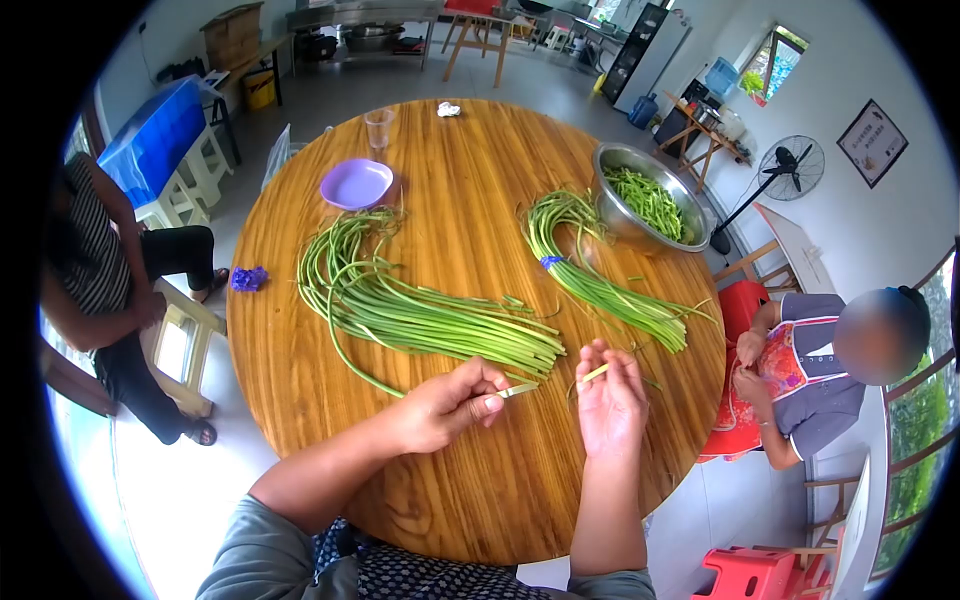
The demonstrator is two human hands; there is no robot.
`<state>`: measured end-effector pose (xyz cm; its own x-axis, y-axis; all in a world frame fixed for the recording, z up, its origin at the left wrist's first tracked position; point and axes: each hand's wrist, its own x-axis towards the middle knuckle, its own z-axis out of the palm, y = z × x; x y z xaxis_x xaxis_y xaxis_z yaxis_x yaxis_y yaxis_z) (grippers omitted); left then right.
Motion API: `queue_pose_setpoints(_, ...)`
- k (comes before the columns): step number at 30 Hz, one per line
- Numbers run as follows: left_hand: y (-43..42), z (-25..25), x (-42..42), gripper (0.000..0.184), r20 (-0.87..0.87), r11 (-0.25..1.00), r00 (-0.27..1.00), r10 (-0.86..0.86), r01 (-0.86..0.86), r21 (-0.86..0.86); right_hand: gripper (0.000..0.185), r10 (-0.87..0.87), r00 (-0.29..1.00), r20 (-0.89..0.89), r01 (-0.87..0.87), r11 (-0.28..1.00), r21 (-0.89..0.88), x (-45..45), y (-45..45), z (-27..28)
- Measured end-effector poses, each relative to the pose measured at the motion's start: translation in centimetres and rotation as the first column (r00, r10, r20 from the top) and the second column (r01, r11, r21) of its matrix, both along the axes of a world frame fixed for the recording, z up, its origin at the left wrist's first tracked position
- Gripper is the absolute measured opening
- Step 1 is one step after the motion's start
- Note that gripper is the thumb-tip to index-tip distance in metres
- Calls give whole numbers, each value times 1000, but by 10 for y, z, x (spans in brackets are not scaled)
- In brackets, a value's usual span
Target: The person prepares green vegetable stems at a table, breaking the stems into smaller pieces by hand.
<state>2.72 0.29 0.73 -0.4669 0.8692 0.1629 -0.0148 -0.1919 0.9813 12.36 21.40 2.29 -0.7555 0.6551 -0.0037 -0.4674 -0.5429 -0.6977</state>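
My left hand [450, 408] pinches a garlic scape, and its pale cut end [518, 389] sticks out past my thumb. The rest of that stem seems to trail back under my wrist toward the large loose pile of garlic scapes [420, 315]. My right hand [612, 405], palm turned up, has a short pale piece of garlic scape [595, 373] between its fingers. A gap separates the two hands. Beyond my right hand lies a second bunch of garlic scapes [610, 295], tied with a blue-purple band [551, 262].
A steel bowl [607, 172] of cut green pieces stands at the back right of the round wooden table [470, 150]. Also on it are a purple bowl [357, 184], a clear cup [379, 128] and crumpled purple material [249, 279]. People sit at right [820, 350] and left [110, 260].
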Motion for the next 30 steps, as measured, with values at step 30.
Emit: queue_pose_setpoints(30, -21, 28, -39, 21, 114, 735, 825, 554, -548, 399, 4, -478, 838, 264, -1, 482, 876, 85, 41, 63)
